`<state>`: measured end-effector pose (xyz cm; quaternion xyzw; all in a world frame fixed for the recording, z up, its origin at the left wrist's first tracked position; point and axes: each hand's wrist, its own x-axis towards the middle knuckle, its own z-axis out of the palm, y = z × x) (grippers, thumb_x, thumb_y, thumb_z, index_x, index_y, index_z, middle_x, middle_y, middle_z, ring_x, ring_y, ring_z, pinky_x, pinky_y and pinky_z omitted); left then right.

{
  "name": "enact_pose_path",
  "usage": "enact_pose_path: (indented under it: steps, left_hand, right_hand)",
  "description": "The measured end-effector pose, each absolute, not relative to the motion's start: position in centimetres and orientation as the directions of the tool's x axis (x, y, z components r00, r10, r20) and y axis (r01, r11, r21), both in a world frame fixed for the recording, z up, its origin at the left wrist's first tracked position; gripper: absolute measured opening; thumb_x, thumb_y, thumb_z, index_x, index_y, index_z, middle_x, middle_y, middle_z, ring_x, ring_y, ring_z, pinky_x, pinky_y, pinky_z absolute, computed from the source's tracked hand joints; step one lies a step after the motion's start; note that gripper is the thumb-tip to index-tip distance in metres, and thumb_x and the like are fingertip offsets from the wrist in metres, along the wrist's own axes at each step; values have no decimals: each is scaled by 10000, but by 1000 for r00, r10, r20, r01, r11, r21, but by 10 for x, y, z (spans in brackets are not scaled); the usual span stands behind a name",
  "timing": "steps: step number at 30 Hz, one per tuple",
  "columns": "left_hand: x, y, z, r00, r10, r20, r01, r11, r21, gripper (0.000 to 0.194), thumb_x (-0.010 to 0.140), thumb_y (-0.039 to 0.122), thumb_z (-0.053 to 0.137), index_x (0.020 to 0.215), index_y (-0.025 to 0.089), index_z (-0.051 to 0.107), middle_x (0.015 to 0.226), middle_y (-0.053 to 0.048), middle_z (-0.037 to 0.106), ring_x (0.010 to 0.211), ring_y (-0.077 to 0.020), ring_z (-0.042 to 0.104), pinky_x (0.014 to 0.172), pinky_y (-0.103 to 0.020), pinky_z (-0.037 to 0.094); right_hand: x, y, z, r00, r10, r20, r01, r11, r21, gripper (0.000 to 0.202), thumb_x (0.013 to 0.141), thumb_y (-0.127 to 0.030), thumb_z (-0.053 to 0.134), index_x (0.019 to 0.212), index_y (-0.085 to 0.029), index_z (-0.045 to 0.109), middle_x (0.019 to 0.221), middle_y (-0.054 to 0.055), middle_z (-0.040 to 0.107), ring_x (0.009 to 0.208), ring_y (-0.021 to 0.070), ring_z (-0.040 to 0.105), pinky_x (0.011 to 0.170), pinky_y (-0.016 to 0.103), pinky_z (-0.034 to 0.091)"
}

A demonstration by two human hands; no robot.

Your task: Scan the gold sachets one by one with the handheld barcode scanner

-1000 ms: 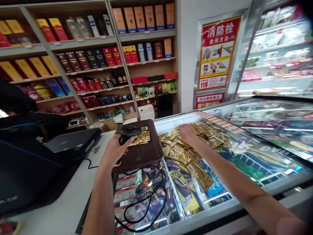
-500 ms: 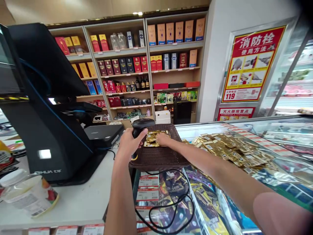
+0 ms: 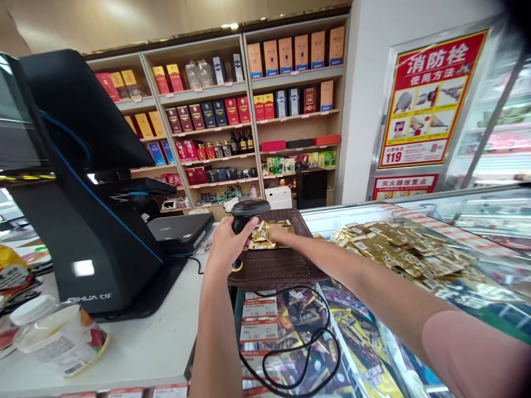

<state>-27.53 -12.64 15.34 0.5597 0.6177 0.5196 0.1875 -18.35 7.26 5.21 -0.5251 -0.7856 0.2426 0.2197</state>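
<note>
My left hand (image 3: 228, 243) is wrapped round the handle of a black barcode scanner (image 3: 251, 208), held upright at the left side of a brown woven basket (image 3: 277, 268). Inside that basket lie small gold packets (image 3: 260, 236). My right hand (image 3: 280, 234) reaches in from the right, its fingers bent down on the packets and closed at them; the fingertips are partly hidden. A large pile of similar gold packets (image 3: 398, 249) is spread on the glass counter to the right of the basket.
A black checkout terminal (image 3: 95, 221) stands on the white counter (image 3: 145, 342) at left, with plastic tubs (image 3: 62, 337) in front. A looped black cable (image 3: 298, 354) lies on the glass in front of the basket. Shelves of boxed goods (image 3: 215, 113) line the back wall.
The whole view has shifted slightly, so the counter, basket and hands appear a little farther right. Both hands keep nearly the same places, with the scanner still in my left hand.
</note>
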Motion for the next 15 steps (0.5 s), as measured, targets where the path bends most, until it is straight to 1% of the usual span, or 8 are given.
enact_pose_path:
  steps: [3,5,8,11,13,15]
  left_hand:
    - [-275,-125,154,-321,881,348,489,-161,857,522,675,673,700,820,198,540,588,22,591,527,-156,588,491,-256,459]
    - [-273,-124,154,-337,875,347,495,-149,856,527,671,678,704,829,203,540,591,22,601,528,-157,590,491,-253,452]
    - [-264,-122,153,-329,869,370,532,-153,833,510,683,675,698,825,210,546,594,22,605,537,-165,599,492,-251,441]
    - [-243,-123,152,-249,878,410,556,-217,802,473,713,649,689,833,211,558,621,30,585,546,-155,590,498,-243,440]
    - [-226,-124,152,-155,903,402,553,-257,792,449,733,625,684,851,208,567,658,32,572,547,-144,580,496,-238,443]
    - [-209,-125,150,-53,927,371,560,-281,780,429,751,606,674,863,202,582,700,25,566,549,-137,576,496,-240,451]
  right_hand:
    - [-150,65,61,-337,939,65,693,294,-658,137,657,-198,765,738,-156,664,612,45,632,655,183,597,570,231,400]
    - [-119,57,63,-331,942,53,661,271,-700,105,700,-221,734,733,-165,651,598,25,615,588,158,561,524,224,377]
    - [-61,39,63,-333,942,46,519,224,-825,117,781,-289,662,770,-177,632,612,3,598,529,129,512,471,217,343]
    - [1,19,66,-324,946,22,393,155,-907,141,778,-304,661,776,-172,610,635,-5,582,538,120,514,470,216,370]
    - [36,6,70,-302,953,8,350,118,-929,178,750,-284,696,856,-170,610,675,-7,594,553,121,539,498,223,419]
    - [64,-3,76,-278,961,-4,313,86,-946,298,712,-263,745,954,-173,595,734,-8,612,555,117,566,530,233,460]
